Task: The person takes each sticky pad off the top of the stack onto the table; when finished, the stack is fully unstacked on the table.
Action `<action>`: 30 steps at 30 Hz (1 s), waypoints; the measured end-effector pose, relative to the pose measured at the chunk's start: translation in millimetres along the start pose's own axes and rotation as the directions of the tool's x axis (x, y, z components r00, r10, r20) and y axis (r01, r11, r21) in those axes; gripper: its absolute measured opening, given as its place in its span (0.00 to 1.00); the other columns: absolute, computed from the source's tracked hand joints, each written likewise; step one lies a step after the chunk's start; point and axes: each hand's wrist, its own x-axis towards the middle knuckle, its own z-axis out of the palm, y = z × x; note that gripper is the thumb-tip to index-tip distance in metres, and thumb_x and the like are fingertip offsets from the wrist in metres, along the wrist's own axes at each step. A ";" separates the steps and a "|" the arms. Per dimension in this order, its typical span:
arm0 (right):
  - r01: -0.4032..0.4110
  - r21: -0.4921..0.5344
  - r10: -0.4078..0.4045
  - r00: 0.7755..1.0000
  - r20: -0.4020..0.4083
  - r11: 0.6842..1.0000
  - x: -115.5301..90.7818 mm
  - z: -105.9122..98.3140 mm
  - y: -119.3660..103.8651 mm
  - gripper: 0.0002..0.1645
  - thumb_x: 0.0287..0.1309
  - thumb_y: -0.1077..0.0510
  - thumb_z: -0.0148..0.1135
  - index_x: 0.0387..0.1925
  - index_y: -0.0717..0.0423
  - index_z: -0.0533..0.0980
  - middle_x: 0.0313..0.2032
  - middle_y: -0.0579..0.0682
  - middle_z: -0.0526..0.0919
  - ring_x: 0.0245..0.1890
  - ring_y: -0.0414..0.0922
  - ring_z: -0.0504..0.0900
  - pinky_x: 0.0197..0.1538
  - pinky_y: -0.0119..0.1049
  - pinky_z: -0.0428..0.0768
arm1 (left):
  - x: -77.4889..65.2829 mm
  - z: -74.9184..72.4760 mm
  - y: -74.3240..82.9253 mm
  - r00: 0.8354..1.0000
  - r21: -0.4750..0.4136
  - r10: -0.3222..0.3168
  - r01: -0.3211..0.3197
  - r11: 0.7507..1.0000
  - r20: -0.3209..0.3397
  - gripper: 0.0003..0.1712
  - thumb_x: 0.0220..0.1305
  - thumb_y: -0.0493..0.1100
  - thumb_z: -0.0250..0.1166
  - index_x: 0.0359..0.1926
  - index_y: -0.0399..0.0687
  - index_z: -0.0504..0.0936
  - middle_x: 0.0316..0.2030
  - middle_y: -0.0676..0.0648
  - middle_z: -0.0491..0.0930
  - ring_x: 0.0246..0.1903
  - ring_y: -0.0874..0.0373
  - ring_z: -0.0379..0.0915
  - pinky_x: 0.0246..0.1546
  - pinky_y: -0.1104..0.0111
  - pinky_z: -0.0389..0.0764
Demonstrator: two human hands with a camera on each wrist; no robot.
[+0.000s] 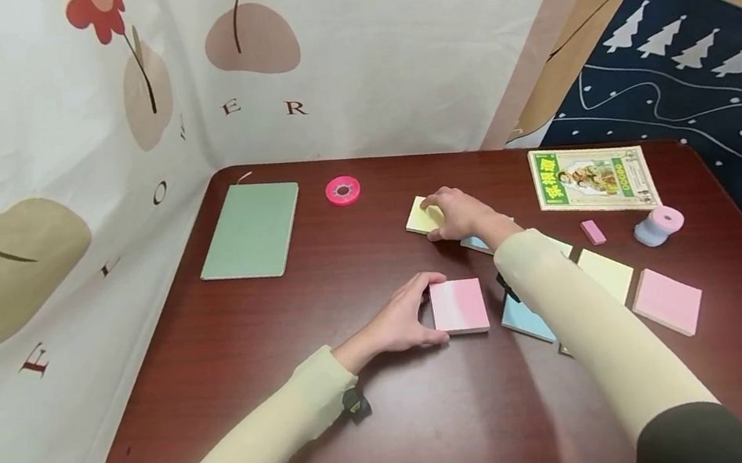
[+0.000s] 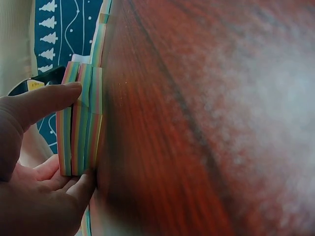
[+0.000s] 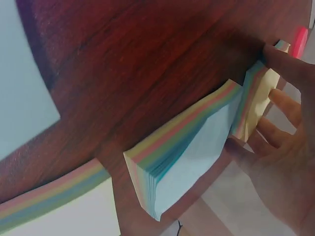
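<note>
My left hand [image 1: 401, 320] holds a small stack of sticky note pads with a pink top [image 1: 461, 306], thumb at the near edge and fingers at the far edge. In the left wrist view the stack's striped sides [image 2: 81, 128] show pads laid on one another. Farther back, my right hand [image 1: 459, 213] grips a yellow-topped sticky note pad [image 1: 419, 217] by its edges, thumb and fingers spread round it. Close to that hand in the right wrist view stands a blue-topped pad [image 3: 197, 157] with striped sides, mostly hidden by the arm in the head view.
More pads lie at the right: blue [image 1: 526, 319], yellow [image 1: 606, 273] and pink [image 1: 668, 302]. Beyond them are a pink eraser-like block [image 1: 593, 232], a ribbon-like roll [image 1: 658, 226] and an illustrated booklet [image 1: 594, 180]. A green notebook [image 1: 251, 231] and pink tape roll [image 1: 342, 190] lie back left.
</note>
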 end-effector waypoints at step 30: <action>0.358 0.038 -0.355 0.933 -0.064 0.933 -162.1 29.6 -15.3 0.39 0.50 0.50 0.75 0.62 0.59 0.74 0.61 0.62 0.72 0.60 0.56 0.72 0.59 0.52 0.74 | -1.4 0.9 0.5 1.000 0.006 -0.018 0.018 1.000 0.005 0.50 0.40 0.39 0.82 0.64 0.41 0.65 0.58 0.46 0.71 0.57 0.55 0.69 0.60 0.66 0.69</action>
